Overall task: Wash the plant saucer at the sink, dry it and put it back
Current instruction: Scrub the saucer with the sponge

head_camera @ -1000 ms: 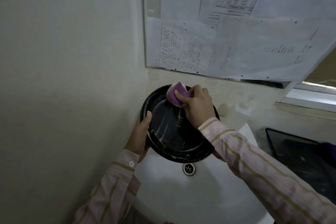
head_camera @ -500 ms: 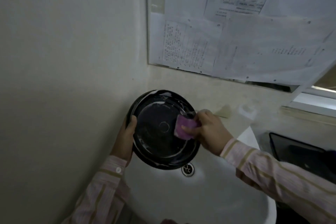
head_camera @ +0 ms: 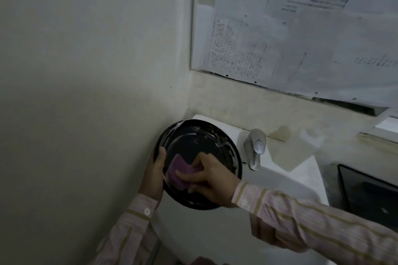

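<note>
Over the white sink (head_camera: 301, 180), the left hand (head_camera: 155, 173) grips the tilted black saucer's (head_camera: 193, 142) rim while the right hand (head_camera: 212, 180) presses a pinched purple sponge (head_camera: 178, 171) inside it.

The sponge (head_camera: 181, 171) has slid to the saucer's (head_camera: 206, 142) lower left.

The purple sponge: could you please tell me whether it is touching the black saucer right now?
Touching. The head view shows the right hand pressing the purple sponge flat against the inner face of the black saucer, with no gap between them.
</note>
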